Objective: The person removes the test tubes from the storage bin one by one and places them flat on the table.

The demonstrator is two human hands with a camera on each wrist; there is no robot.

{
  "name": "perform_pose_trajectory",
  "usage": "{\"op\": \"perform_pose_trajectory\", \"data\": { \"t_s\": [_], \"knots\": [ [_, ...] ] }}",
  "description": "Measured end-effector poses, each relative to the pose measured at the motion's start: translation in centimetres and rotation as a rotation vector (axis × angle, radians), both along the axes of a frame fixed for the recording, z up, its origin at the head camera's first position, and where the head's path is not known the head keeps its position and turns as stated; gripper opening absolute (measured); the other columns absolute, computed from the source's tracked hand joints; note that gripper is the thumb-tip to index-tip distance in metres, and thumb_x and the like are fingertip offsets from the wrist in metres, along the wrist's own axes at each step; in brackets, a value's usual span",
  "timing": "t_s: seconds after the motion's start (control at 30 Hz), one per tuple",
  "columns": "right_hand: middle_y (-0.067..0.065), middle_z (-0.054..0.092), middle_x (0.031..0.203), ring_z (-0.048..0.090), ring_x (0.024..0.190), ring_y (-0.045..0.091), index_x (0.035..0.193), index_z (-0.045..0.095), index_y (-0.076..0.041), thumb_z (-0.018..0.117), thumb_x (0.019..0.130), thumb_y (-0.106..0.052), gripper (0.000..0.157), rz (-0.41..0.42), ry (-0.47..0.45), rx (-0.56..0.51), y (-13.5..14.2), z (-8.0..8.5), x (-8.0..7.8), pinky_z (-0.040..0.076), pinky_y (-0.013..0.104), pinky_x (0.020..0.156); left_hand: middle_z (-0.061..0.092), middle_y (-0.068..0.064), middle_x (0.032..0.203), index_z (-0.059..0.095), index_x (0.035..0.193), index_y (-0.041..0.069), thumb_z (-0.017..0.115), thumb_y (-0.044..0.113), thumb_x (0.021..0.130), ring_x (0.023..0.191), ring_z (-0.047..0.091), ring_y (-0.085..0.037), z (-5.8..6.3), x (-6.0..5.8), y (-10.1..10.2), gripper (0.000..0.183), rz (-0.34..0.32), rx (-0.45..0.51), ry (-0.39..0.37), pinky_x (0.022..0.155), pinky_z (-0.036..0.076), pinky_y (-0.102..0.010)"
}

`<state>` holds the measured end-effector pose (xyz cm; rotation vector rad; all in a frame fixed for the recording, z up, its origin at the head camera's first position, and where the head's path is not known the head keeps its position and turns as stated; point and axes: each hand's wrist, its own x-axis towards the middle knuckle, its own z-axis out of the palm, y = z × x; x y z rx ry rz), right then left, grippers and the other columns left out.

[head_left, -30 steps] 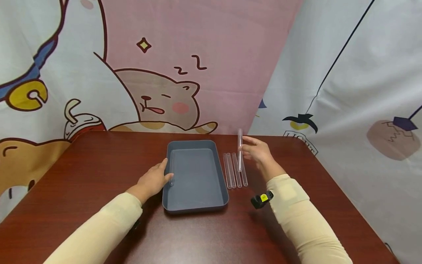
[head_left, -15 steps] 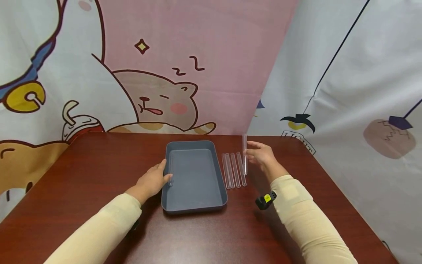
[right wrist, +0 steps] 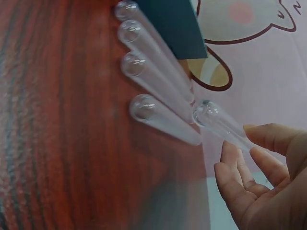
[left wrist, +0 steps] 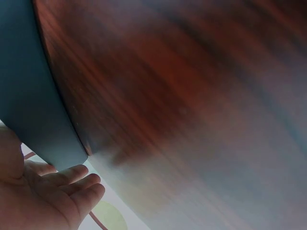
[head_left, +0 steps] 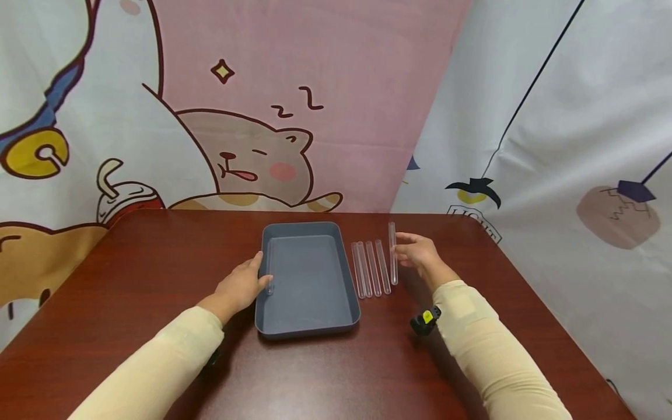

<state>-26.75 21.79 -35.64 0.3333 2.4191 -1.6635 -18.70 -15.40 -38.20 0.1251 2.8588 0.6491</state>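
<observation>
My left hand [head_left: 238,289] holds the left side of a grey tray [head_left: 310,328], thumb over the rim and fingers along the outer wall. In the left wrist view its fingers [left wrist: 79,184] lie beside the tray wall [left wrist: 33,105]. One clear test tube [head_left: 270,262] lies inside the tray along the left wall. My right hand [head_left: 417,254] pinches another test tube [head_left: 393,262] between thumb and fingers, rounded end toward me, just right of the row. Several test tubes [head_left: 379,274] lie side by side on the table, right of the tray.
The reddish-brown wooden table [head_left: 315,379] ends at a cartoon-printed cloth [head_left: 367,116] at the back. A small black device with a yellow mark [head_left: 426,319] hangs at the right wrist. More cloth [head_left: 572,280] hangs along the right side.
My right hand has moved right and lowered the pinched test tube from above the row to beside its right end. The left hand keeps its hold on the tray.
</observation>
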Motion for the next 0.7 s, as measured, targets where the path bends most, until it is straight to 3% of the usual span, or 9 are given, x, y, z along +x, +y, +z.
{"op": "perform_pose_trajectory", "data": {
  "t_s": [0.2, 0.37, 0.53, 0.7],
  "knots": [
    [0.01, 0.07, 0.106, 0.064, 0.075, 0.007, 0.142, 0.048, -0.006, 0.058, 0.094, -0.005, 0.048, 0.016, 0.001, 0.044, 0.2, -0.7, 0.0, 0.055, 0.031, 0.077, 0.026, -0.029, 0.153, 0.012, 0.153, -0.002, 0.049, 0.033, 0.102, 0.14, 0.026, -0.045, 0.1, 0.0, 0.1, 0.072, 0.003, -0.002, -0.005, 0.109, 0.028, -0.058],
    [0.012, 0.071, 0.106, 0.064, 0.075, 0.008, 0.142, 0.048, -0.005, 0.057, 0.094, -0.005, 0.048, 0.031, -0.005, 0.066, 0.4, -0.9, -0.1, 0.054, 0.034, 0.079, 0.025, -0.028, 0.153, 0.012, 0.153, -0.002, 0.049, 0.033, 0.102, 0.14, 0.026, -0.045, 0.2, 0.0, 0.1, 0.072, 0.006, -0.004, -0.003, 0.109, 0.028, -0.058],
    [0.016, 0.068, 0.113, 0.065, 0.086, 0.016, 0.141, 0.049, -0.005, 0.058, 0.094, -0.006, 0.048, 0.019, -0.024, 0.084, 0.3, -1.4, -0.1, 0.054, 0.034, 0.078, 0.025, -0.028, 0.153, 0.013, 0.153, -0.003, 0.05, 0.032, 0.101, 0.14, 0.026, -0.045, 0.2, 0.0, 0.1, 0.072, 0.0, -0.005, 0.003, 0.109, 0.028, -0.058],
    [0.019, 0.064, 0.12, 0.065, 0.095, 0.021, 0.141, 0.049, -0.005, 0.058, 0.095, -0.008, 0.047, 0.009, -0.046, 0.099, 0.4, -1.4, 0.1, 0.053, 0.039, 0.086, 0.026, -0.028, 0.153, 0.013, 0.153, -0.003, 0.05, 0.032, 0.101, 0.14, 0.027, -0.045, 0.2, 0.0, 0.2, 0.072, -0.005, -0.008, 0.01, 0.109, 0.028, -0.058]
  ]
}}
